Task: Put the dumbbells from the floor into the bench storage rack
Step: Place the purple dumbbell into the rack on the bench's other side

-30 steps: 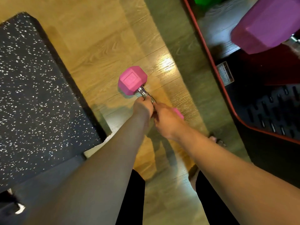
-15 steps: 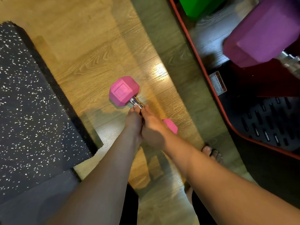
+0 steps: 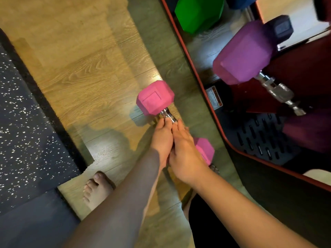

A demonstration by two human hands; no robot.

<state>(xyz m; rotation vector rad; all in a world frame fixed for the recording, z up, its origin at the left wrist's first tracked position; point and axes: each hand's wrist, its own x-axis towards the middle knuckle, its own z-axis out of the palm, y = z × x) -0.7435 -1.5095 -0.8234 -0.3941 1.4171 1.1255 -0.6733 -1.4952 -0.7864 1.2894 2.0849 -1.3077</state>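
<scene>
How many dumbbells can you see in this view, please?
4, possibly more hidden: the pink dumbbell held in both hands above the floor; the purple dumbbell, the green dumbbell and a blue dumbbell at the bench, upper right.

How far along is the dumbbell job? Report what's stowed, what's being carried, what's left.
Looks done: a purple dumbbell sits in the red-framed bench rack, with a green one beyond it, though its exact resting place is unclear. In hand: left hand and right hand both grip the pink dumbbell. Left: setting it in the rack; no other dumbbells show on the wooden floor.
</scene>
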